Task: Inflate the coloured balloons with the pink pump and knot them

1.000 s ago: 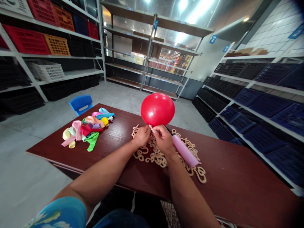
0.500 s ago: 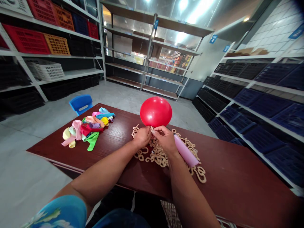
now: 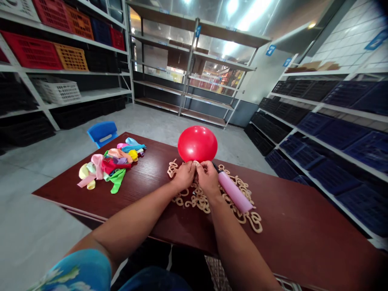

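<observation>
So on my feed the dark reddish desk (image 3: 287, 226) has limp colorful balloons (image 3: 109, 163) piled left, plus beige squiggly loops (image 3: 256, 222) scattered mid-desk.

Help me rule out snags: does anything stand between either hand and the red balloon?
Nothing visible does: the left hand and right hand meet at the neck of the balloon. The tan loops and pink tube lie on the table, not between.

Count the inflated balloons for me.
1: the red balloon, above the table's far edge, with the left hand and right hand at its neck. The balloons visible in the left-side pile are limp.
</observation>
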Tool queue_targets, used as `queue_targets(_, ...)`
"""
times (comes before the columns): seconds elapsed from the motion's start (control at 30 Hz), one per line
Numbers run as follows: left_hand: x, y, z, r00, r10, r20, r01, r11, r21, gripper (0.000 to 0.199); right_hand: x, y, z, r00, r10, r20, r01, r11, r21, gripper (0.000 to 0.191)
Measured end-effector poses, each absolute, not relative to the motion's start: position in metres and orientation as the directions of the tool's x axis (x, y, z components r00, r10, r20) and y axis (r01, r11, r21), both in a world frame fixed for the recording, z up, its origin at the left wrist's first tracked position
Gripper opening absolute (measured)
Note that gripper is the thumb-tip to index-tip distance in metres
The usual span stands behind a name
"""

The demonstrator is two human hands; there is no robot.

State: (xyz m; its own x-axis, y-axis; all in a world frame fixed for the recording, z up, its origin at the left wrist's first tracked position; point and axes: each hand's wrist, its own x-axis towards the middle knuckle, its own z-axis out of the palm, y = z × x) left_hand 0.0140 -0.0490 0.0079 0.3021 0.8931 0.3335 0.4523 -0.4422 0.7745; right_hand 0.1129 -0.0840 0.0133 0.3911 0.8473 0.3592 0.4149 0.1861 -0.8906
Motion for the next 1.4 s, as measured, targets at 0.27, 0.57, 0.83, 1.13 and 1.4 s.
queue_targets(0.27,0.014,-0.050,0.005,0.363,0.841,0.402,0.151,-0.479,0.865,0.036,0.108,-0.084,0.012,0.482,0.782,0.395,0.427,0.183,-0.885,0.027)
queue_targets(0.57,0.010,-0.040,0.001,0.274,0.909,0.313,0.389,-0.403,0.829,0.031,0.110,-0.088,0.018,0.243,0.795,0.556,0.543,0.363,-0.757,0.016)
queue_targets(0.83,0.008,-0.038,-0.002,0.319,0.876,0.362,0.358,-0.465,0.810,0.034,0.115,-0.084,0.015,0.292,0.916,0.275,0.191,0.226,-0.955,0.025)
queue_targets(1.13,0.006,-0.036,-0.007,0.346,0.882,0.319,0.355,-0.438,0.826,0.033,0.116,-0.083,0.016,0.258,0.926,0.276,0.170,0.238,-0.956,0.029)
queue_targets(1.4,0.008,-0.032,-0.012,0.359,0.873,0.330,0.272,-0.436,0.858,0.032,0.119,-0.081,0.014,0.314,0.929,0.196,0.076,0.182,-0.980,0.024)
